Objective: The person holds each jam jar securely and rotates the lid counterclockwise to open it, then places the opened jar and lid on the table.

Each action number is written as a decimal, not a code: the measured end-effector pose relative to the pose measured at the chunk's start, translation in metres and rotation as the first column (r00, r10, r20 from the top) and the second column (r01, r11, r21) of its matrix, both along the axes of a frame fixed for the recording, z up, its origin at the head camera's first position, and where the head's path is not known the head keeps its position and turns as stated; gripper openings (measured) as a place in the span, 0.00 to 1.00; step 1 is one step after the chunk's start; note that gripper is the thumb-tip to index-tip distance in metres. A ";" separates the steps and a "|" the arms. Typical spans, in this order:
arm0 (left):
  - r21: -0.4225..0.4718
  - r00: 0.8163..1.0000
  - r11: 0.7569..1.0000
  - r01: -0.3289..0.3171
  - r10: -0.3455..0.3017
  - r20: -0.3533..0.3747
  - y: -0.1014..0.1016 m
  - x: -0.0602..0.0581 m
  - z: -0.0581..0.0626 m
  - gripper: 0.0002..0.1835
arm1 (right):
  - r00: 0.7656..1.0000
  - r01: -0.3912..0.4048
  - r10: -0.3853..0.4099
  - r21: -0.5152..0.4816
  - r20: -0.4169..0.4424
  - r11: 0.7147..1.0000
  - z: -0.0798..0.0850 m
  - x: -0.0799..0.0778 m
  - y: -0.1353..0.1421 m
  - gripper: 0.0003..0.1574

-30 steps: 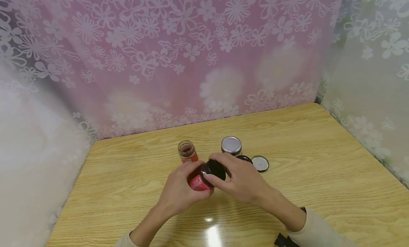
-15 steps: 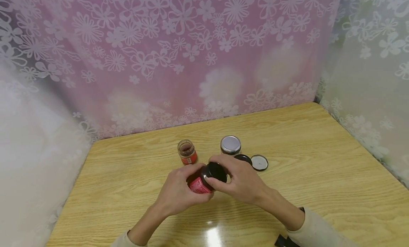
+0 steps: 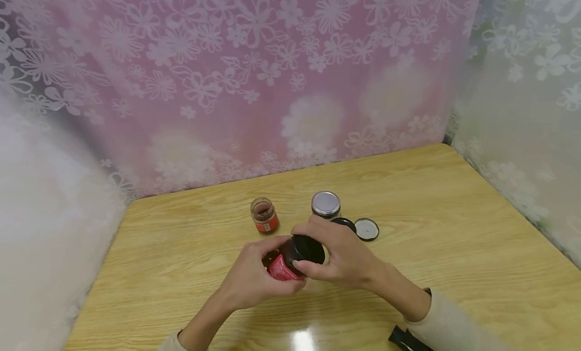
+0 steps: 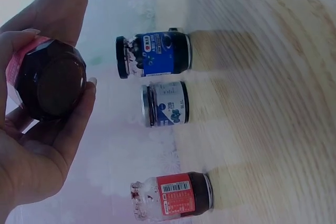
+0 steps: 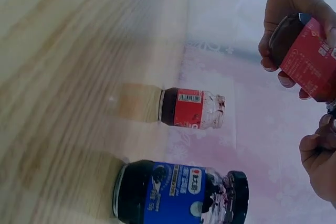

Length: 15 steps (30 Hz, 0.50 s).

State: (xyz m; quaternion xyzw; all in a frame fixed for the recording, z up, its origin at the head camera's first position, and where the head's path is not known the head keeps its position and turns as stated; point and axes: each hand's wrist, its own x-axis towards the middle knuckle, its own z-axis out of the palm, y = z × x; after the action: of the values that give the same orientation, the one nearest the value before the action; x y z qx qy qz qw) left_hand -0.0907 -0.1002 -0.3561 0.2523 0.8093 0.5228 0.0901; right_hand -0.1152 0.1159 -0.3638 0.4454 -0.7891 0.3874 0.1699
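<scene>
My left hand point(image 3: 251, 278) grips a dark jar by its body, above the table. A pink-red label point(image 3: 282, 269) wraps the jar, which tilts toward the right. Curled over its black lid point(image 3: 310, 249) is my right hand point(image 3: 349, 250), thumb and fingers at the rim. The lid sits at the jar's mouth; whether it has come loose I cannot tell. In the left wrist view the jar's dark faceted base point(image 4: 58, 85) shows between the left fingers. The right wrist view shows the red label point(image 5: 310, 59) side on, with the lid mostly cut off.
Beyond the hands stand an uncapped jar point(image 3: 264, 217) with a red label, a silver-lidded jar point(image 3: 326, 203) and a blue-labelled jar point(image 4: 157, 53) with a black lid. A loose lid point(image 3: 366, 230) lies white side up at their right. A black strap point(image 3: 405, 338) shows beside the right sleeve.
The held jar and its lid have shifted slightly down in view, and the lid's top has turned a little toward the camera. Both hands keep their hold. The standing jars stay put.
</scene>
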 end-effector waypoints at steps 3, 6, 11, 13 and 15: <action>-0.030 0.999 0.999 -0.020 0.020 -0.028 0.000 -0.001 0.000 0.26 | 0.998 0.035 -0.038 0.076 0.042 0.997 0.004 0.001 0.003 0.26; -0.072 0.998 0.996 -0.043 0.038 -0.057 -0.001 -0.003 -0.002 0.26 | 0.990 0.101 -0.117 0.178 0.082 0.979 0.007 0.004 0.006 0.31; -0.127 0.991 0.989 -0.076 0.061 -0.121 -0.003 -0.005 -0.007 0.27 | 0.955 0.187 -0.248 0.317 0.162 0.930 0.015 0.006 0.006 0.34; -0.149 0.987 0.985 -0.089 0.066 -0.149 -0.004 -0.005 -0.008 0.27 | 0.944 0.184 -0.265 0.354 0.197 0.917 0.019 0.006 0.006 0.32; -0.168 0.983 0.981 -0.100 0.072 -0.168 -0.004 -0.006 -0.008 0.26 | 0.933 0.149 -0.253 0.366 0.255 0.919 0.024 0.005 0.006 0.31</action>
State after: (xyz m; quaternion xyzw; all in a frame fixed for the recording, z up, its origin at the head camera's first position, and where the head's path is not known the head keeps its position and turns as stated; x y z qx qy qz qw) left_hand -0.0968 -0.1044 -0.3643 0.2495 0.8670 0.4307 0.0238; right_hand -0.1103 0.1221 -0.3402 0.3203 -0.9025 0.2877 0.0088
